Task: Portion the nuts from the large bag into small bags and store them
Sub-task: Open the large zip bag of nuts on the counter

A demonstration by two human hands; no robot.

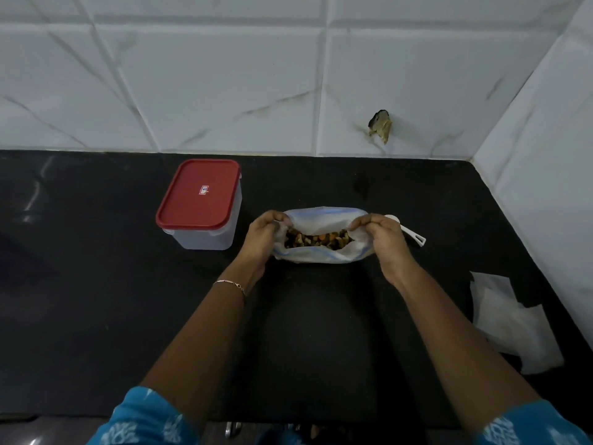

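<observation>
On the black counter [96,300], the left hand [266,234] and right hand [383,239] each pinch one end of the big bag [321,220], pulling its mouth wide over the nuts [316,240]. A white scoop [414,237] lies just behind the right hand. A red-lidded box [200,203] stands left; small bags [510,319] lie right.

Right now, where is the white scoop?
In the head view, the white scoop lies on the black counter just right of the large bag, partly hidden behind the right hand.
</observation>
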